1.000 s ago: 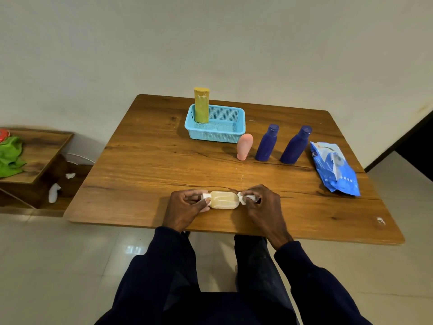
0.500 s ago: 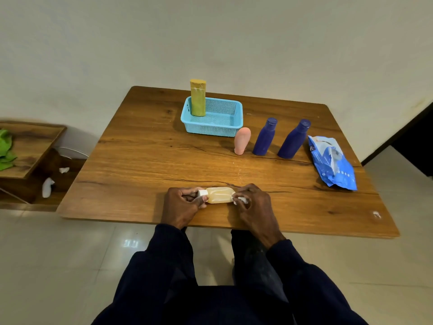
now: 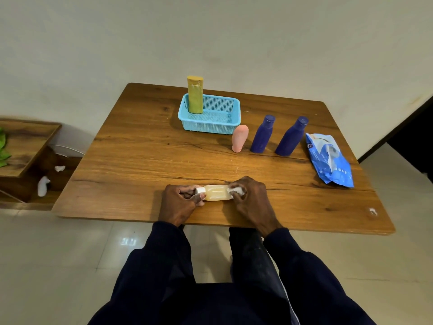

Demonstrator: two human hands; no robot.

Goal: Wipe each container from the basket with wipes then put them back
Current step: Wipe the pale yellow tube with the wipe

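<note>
head view: wipe (image 3: 238,190) half-hidden under right hand (image 3: 251,200) at bottle (image 3: 216,193) base

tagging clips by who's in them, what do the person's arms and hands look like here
Both arms are covered by long dark navy sleeves, the left sleeve and the right sleeve. The fabric looks plain, and the cuffs end at the wrists. The left hand and the right hand are bare: no gloves, and no ring, watch or bracelet shows in this view.
</note>
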